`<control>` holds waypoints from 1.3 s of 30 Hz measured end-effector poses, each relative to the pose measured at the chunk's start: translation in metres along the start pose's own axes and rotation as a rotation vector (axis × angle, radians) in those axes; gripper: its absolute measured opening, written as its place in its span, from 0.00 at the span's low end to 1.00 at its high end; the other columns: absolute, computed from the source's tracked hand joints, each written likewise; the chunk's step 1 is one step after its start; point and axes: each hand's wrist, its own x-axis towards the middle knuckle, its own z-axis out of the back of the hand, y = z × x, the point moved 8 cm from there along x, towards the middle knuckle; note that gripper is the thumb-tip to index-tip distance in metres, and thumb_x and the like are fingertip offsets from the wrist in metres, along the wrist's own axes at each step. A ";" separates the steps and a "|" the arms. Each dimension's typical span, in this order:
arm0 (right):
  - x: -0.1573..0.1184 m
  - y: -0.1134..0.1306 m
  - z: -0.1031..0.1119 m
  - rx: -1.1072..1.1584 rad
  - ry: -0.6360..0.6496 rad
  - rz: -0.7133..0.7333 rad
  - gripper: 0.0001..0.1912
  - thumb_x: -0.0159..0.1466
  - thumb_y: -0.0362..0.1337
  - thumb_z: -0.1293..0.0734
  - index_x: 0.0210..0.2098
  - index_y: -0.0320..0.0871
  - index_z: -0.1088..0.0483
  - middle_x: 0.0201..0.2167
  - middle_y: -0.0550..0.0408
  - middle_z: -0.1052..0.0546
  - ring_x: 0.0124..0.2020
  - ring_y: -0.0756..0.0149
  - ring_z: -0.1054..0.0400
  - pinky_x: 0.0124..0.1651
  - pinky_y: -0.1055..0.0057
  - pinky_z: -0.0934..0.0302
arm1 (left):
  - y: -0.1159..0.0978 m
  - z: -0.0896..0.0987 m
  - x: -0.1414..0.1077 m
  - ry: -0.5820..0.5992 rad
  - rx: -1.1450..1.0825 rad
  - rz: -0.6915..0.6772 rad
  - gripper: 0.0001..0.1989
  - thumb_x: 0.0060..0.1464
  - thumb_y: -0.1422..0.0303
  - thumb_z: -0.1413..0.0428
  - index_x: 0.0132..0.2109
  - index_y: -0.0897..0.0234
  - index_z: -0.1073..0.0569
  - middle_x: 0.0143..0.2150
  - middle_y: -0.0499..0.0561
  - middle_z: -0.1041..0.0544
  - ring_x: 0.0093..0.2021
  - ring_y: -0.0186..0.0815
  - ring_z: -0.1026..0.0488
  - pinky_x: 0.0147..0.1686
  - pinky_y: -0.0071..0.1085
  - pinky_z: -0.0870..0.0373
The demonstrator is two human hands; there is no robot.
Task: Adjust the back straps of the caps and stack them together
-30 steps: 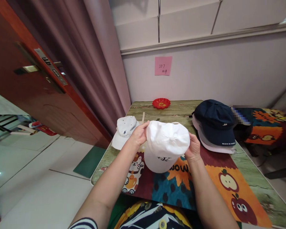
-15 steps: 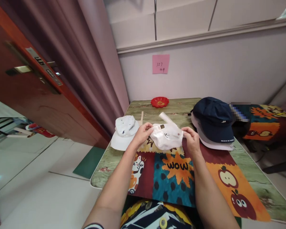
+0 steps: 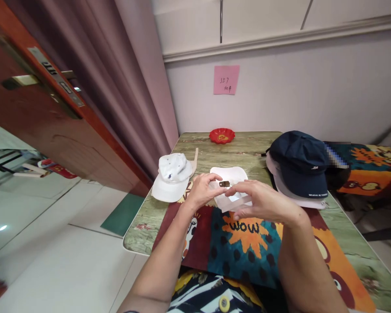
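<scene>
A white cap point(image 3: 230, 173) lies on the colourful mat in front of me, its brim away from me and its back strap toward me. My left hand point(image 3: 206, 190) pinches the cap's left side, close to a small brown metal buckle point(image 3: 224, 184). From the right, my right hand point(image 3: 260, 201) reaches over the cap, fingertips near the buckle and thumb by the loose strap point(image 3: 236, 203). Its fingers are curved and apart; whether they grip the strap is unclear.
Another white cap point(image 3: 174, 171) sits at the left of the wooden table point(image 3: 138, 230). Stacked caps, a navy one point(image 3: 299, 161) on top, stand at the right. Behind is a red dish point(image 3: 222, 135); a door point(image 3: 45, 143) stands left.
The cap has been turned so its brim points away and its strap faces me. My right hand has moved from the cap's right edge over to the strap and buckle.
</scene>
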 end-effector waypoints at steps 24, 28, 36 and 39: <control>0.019 -0.100 -0.021 1.020 -0.455 -0.296 0.35 0.63 0.70 0.43 0.22 0.45 0.34 0.12 0.65 0.46 0.13 0.76 0.56 0.19 0.73 0.49 | -0.036 -0.004 -0.003 -0.282 0.563 -0.260 0.15 0.58 0.70 0.45 0.51 0.58 0.22 0.43 0.56 0.22 0.48 0.47 0.29 0.50 0.44 0.41; 0.032 -0.102 -0.044 1.145 -0.393 -0.288 0.37 0.64 0.70 0.44 0.28 0.43 0.28 0.12 0.67 0.48 0.12 0.77 0.59 0.19 0.74 0.48 | -0.036 -0.007 -0.005 -0.257 0.547 -0.288 0.15 0.60 0.71 0.48 0.53 0.59 0.24 0.45 0.57 0.20 0.50 0.48 0.28 0.53 0.45 0.41; 0.028 -0.106 -0.046 1.276 -0.524 -0.248 0.26 0.49 0.59 0.22 0.25 0.44 0.31 0.11 0.70 0.45 0.12 0.79 0.51 0.19 0.77 0.42 | -0.029 -0.007 -0.007 -0.275 0.415 -0.295 0.16 0.56 0.77 0.50 0.49 0.63 0.26 0.51 0.58 0.22 0.54 0.44 0.28 0.57 0.42 0.35; 0.027 -0.111 -0.046 1.289 -0.514 -0.255 0.24 0.47 0.52 0.18 0.24 0.45 0.32 0.11 0.70 0.43 0.13 0.79 0.46 0.23 0.77 0.37 | -0.027 0.000 -0.011 -0.373 0.369 -0.261 0.13 0.55 0.75 0.46 0.47 0.63 0.23 0.51 0.57 0.24 0.54 0.44 0.29 0.56 0.41 0.34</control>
